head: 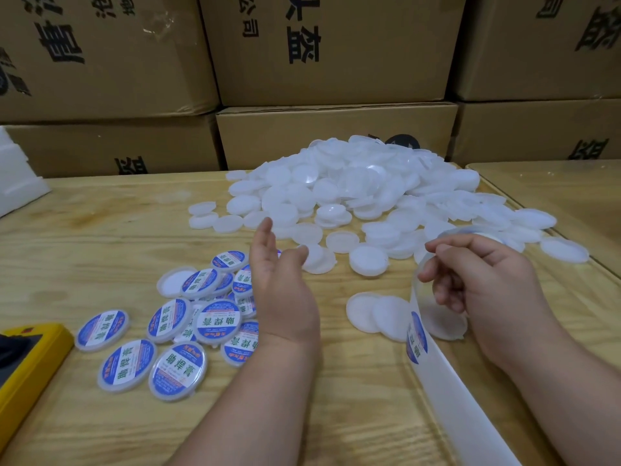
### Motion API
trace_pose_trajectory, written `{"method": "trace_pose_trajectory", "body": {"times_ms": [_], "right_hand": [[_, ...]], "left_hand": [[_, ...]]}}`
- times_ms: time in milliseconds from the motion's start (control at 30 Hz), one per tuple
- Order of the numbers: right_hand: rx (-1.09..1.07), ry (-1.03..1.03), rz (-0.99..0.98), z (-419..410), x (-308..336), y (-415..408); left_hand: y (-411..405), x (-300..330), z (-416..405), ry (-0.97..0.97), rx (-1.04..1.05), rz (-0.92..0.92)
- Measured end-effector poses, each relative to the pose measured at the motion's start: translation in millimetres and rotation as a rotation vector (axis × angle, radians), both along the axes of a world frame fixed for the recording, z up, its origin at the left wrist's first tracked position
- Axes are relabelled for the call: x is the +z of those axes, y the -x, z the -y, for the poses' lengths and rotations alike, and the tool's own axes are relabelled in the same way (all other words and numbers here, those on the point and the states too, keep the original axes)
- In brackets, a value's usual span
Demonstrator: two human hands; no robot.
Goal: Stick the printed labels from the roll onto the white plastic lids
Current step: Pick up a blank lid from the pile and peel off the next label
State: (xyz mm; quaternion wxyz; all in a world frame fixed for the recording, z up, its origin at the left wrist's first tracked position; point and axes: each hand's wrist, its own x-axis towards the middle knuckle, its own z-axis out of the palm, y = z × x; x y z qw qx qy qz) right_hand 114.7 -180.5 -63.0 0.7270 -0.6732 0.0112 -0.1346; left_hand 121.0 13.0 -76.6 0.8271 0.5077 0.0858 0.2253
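Observation:
A big heap of plain white plastic lids (353, 186) covers the far middle of the wooden table (100, 230). Several labelled lids (178, 369), blue and white with printed text, lie in a loose pile at the near left. My left hand (279, 290) hovers edge-on just right of that pile, fingers apart, holding nothing. My right hand (484, 280) pinches the translucent backing strip (447, 381), which loops over its fingers and trails toward the lower right. One printed label (416, 338) sits on the strip below that hand. A few bare lids (376, 312) lie beside the strip.
Stacked cardboard boxes (336, 136) with black lettering wall off the back of the table. A yellow device (30, 364) rests at the near left edge. White foam pieces (16, 176) sit at the far left. A second table surface (554, 186) adjoins at the right.

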Motion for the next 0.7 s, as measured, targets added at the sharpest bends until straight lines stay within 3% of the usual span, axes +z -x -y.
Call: {"method": "trace_pose_trajectory", "body": {"times_ms": [333, 433, 600, 700], "right_hand": [[0.0, -0.013, 0.006, 1, 1, 0], [-0.008, 0.036, 0.007, 1, 1, 1], [0.046, 0.346, 0.003, 3, -3, 4], [0.199, 0.607, 0.012, 6, -4, 7]], "left_hand": [[-3, 1, -2, -0.166, -0.037, 0.025], [-1, 0, -1, -0.452, -0.06, -0.094], [1, -3, 11, -1.24, -0.216, -0.363], [4, -3, 14, -1.327, -0.155, -0.335]]}}
